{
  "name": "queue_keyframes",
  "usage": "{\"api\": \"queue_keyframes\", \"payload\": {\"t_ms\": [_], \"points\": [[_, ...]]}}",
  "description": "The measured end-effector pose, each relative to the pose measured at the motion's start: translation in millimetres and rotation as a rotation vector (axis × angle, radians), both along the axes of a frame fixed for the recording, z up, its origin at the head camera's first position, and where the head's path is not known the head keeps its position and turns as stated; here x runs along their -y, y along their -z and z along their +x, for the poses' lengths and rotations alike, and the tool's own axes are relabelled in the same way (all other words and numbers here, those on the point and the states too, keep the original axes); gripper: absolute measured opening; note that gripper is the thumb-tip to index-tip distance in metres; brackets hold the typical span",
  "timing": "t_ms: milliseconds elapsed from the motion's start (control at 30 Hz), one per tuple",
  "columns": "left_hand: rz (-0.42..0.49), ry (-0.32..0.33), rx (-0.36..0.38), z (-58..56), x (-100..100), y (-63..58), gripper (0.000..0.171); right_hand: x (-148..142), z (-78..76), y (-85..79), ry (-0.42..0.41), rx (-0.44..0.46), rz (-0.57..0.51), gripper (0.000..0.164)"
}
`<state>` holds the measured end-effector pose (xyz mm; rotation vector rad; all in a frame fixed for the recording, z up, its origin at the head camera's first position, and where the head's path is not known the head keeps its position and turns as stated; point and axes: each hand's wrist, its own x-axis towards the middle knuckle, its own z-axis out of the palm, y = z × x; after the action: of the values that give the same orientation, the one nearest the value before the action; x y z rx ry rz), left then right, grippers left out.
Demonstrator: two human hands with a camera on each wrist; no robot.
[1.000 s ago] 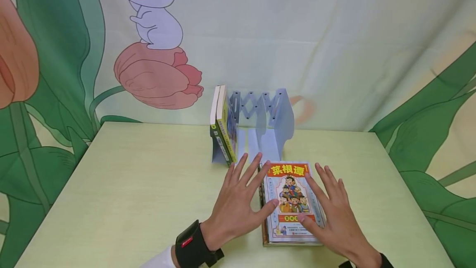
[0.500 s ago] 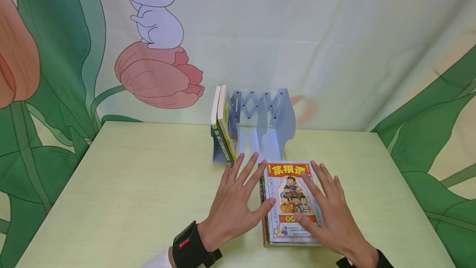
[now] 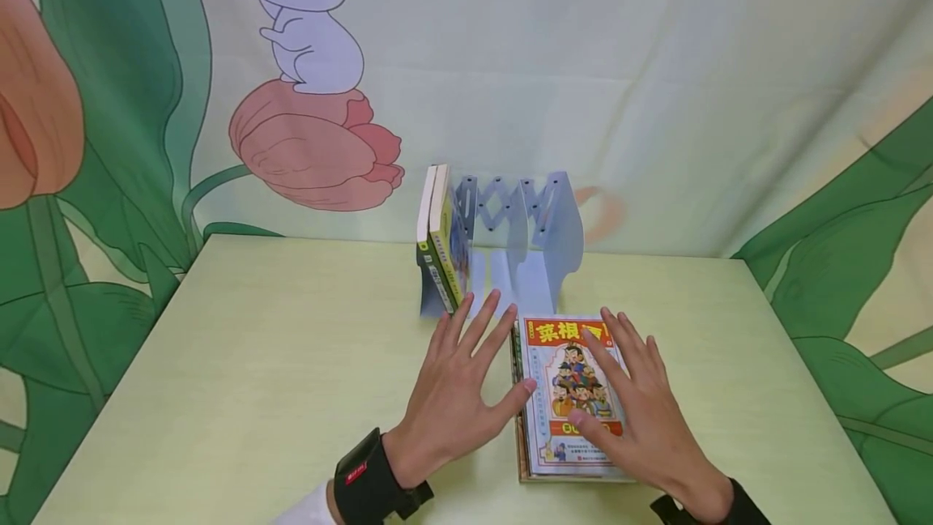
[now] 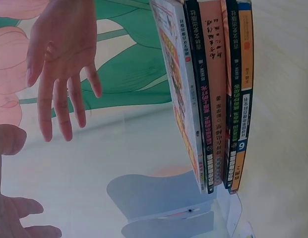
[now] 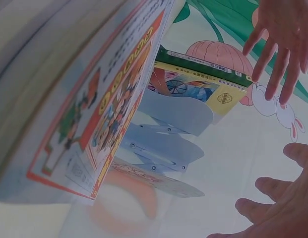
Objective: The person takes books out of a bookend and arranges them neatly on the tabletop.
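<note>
A stack of several books lies flat near the table's front, its top book [image 3: 576,395] showing cartoon figures and a red title band. The spines [image 4: 218,99] face the left wrist camera. My left hand [image 3: 459,395] hovers just left of the stack with its fingers spread. Over the stack's right side, my right hand [image 3: 641,411] is held likewise, covering part of the cover. Both wrist views show a gap between the hands and the books. Behind the stack stands a blue-grey expandable bookend rack [image 3: 535,241], with two books [image 3: 440,241] upright at its left end.
The pale yellow-green table [image 3: 291,347] runs back to a printed cloth backdrop [image 3: 619,87] with flowers and a white animal. The rack stands near the table's back edge. Dark bands [image 3: 372,476] circle both wrists.
Both hands have drifted slightly left and up in the head view, still spread. The whole scene has shifted a little with the camera. The books and rack stay in place.
</note>
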<state>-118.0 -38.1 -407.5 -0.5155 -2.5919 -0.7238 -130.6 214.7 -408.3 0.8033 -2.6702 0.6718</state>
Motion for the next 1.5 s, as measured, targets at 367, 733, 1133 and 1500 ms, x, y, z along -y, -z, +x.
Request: {"api": "queue_keyframes", "payload": {"t_ms": [367,733,1133,1500], "points": [[0.074,-0.024,-0.079,-11.1,12,-16.9,0.079,-1,-1.1,-2.5,-0.025,-0.038,-0.021,0.083],[0.161,-0.094,-0.070,-21.1,31,-27.3,0.079,0,-0.8,-5.7,-0.027,-0.051,-0.028,0.082],[0.198,-0.150,-0.067,-28.8,47,-33.8,0.076,2,-0.5,-6.8,-0.034,-0.045,-0.023,0.084],[0.244,-0.175,-0.049,-37.9,53,-31.3,0.075,10,-1.3,-12.6,-0.069,-0.032,0.001,0.081]]}}
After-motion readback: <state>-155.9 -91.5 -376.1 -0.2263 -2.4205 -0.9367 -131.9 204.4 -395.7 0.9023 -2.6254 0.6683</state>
